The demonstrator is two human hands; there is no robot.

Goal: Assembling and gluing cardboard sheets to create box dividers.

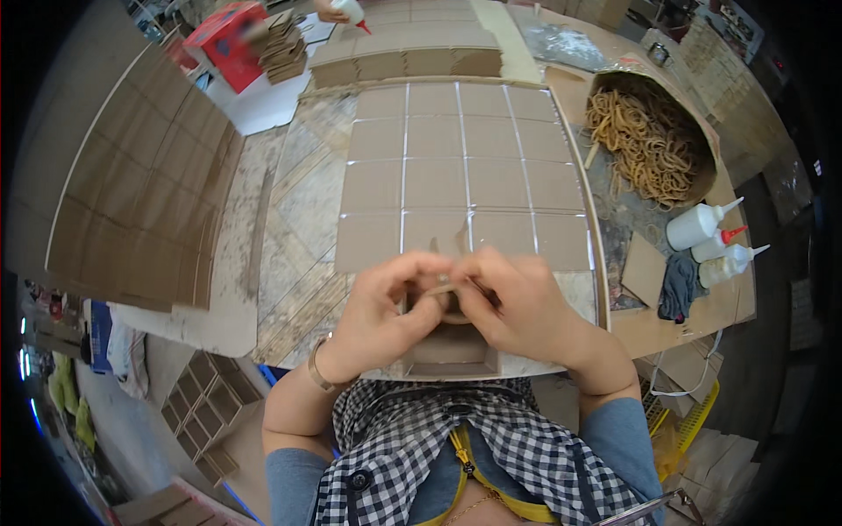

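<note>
My left hand (386, 302) and my right hand (517, 302) meet at the table's near edge, fingers pinched together. Between their fingertips runs a tan rubber band (441, 289), partly covered by the fingers. Directly beneath is a small brown cardboard frame (452, 358) with raised walls; my hands hide its far part. Just beyond them a flat brown cardboard sheet (436, 184) lies on the table, crossed by a grid of pale, shiny glue lines.
At the right stand an open bag of rubber bands (649, 145), several white glue bottles (693, 228) and a dark cloth (678, 287). Stacked cardboard (408, 63) lies at the far side, where another person's hand (331, 10) holds a glue bottle. A large gridded cardboard panel (145, 180) leans left.
</note>
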